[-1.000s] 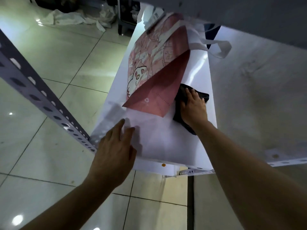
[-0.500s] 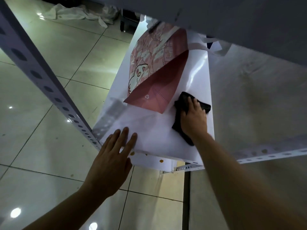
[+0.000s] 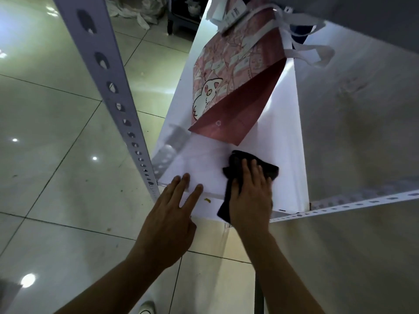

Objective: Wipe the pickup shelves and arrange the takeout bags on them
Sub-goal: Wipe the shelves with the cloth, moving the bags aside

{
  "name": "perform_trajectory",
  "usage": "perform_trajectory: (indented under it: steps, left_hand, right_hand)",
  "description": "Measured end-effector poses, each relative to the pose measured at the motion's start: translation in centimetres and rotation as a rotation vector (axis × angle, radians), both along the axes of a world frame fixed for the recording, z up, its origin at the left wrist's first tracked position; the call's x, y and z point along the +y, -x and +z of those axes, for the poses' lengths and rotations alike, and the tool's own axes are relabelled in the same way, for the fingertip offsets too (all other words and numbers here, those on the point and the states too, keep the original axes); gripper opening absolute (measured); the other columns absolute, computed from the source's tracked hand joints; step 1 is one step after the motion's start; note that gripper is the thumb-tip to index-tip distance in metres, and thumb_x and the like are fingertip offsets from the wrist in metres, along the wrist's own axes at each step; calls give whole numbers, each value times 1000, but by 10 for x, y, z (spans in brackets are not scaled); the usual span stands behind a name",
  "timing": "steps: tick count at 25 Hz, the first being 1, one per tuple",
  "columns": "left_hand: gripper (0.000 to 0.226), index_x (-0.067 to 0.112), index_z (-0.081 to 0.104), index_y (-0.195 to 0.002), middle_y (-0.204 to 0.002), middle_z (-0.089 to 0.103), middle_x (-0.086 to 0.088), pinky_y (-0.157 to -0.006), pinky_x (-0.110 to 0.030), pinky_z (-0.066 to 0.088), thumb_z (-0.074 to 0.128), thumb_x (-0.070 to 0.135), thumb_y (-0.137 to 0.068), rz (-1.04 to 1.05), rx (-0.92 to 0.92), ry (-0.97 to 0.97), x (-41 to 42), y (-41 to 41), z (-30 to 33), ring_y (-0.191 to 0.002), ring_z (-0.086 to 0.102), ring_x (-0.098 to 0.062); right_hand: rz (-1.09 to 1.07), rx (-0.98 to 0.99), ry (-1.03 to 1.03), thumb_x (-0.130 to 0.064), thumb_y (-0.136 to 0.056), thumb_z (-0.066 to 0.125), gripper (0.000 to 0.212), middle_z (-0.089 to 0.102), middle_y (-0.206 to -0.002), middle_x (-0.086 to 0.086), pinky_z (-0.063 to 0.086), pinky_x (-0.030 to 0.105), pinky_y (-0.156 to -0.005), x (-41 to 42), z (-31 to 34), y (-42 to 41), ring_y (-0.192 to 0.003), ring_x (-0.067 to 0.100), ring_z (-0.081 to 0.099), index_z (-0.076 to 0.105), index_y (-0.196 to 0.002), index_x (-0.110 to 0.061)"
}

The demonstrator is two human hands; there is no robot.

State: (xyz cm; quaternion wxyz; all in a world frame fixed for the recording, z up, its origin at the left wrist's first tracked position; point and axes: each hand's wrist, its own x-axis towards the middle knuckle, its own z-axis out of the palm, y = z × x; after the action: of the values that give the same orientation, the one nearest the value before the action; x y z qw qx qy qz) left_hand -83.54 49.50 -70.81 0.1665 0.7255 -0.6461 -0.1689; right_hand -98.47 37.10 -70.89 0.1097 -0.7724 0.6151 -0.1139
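Presently the right hand (image 3: 249, 196) lies palm-down on a dark cloth (image 3: 267, 169), fingers spread flat across it, pressing rather than pinching; the cloth is trapped between palm and the white shelf (image 3: 285, 137). Part of the cloth shows beyond the fingertips on the far side and another part hangs over the near edge under the wrist. The left hand (image 3: 172, 214) rests open at the near left corner of the same shelf, fingers extended, holding nothing and apparently bracing.

The cloth appears soft, limp and light; it will bunch and fold under a sideways push, so a flat palm keeps it spread better than a fingertip hold. The shelf surface is glossy and looks slick, so the cloth should slide readily. A small yellowish spot (image 3: 207, 200) sits on the near edge between the two hands, not yet wiped.

Beyond the cloth lies a pink takeout bag (image 3: 226, 91) printed with a white cat, on its side across the far half of the shelf, its maroon bottom panel pointing toward the near end and just short of the cloth. Judged by its crisp folds it is stiff paper, light, easily creased. Its white strap handles (image 3: 313, 55) trail at the far right, with a receipt (image 3: 231, 12) attached at the mouth. The handles, or the stiff top edge, seem the sound places to take hold; the flat sides would likely crumple.

A perforated grey upright (image 3: 106, 82) stands at the left, tiled floor (image 3: 56, 132) below.
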Motion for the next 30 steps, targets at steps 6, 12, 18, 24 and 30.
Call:
perform_trajectory:
  steps: [6, 12, 18, 24, 30]
  left_hand:
    - [86, -2, 36, -148, -157, 29, -21, -110, -43, 33, 78, 2, -73, 79, -6, -39, 16, -4, 2, -143, 24, -29]
    - [91, -4, 33, -149, -159, 26, -20, -110, -42, 35, 78, 2, -70, 19, -49, 7, 20, -10, -4, -146, 28, -33]
    - [87, -4, 29, -150, -160, 24, -20, -115, -41, 27, 72, 9, -75, 62, -26, 7, 16, -2, -12, -148, 24, -33]
    - [86, -4, 30, -150, -159, 27, -21, -115, -43, 30, 72, 8, -77, 29, -39, 3, 19, -5, -7, -147, 27, -34]
    - [89, -2, 24, -152, -161, 23, -20, -117, -43, 28, 73, 12, -79, 32, -52, -25, 17, -6, -9, -150, 20, -33]
  right_hand:
    - [324, -67, 45, -29, -104, 44, 50, 37, -160, 3, 18, 41, -124, 24, -5, -48, -150, 20, 29, 42, -152, -19]
    - [-53, -114, 96, -16, -100, 53, 50, 43, -156, 6, 22, 45, -122, 7, -9, 29, -146, 24, 37, 47, -149, -14]
    - [-214, -131, 56, -15, -100, 48, 52, 35, -161, 6, 11, 41, -125, -5, -10, 44, -149, 23, 29, 41, -152, -15]
    - [-89, -108, 17, -19, -102, 46, 51, 35, -161, 5, 14, 42, -124, -4, -4, 36, -149, 22, 28, 41, -152, -17]
    - [-148, -19, -73, -42, -102, 41, 62, 24, -165, 7, 14, 44, -123, -73, 7, 44, -151, 24, 22, 28, -158, -18]
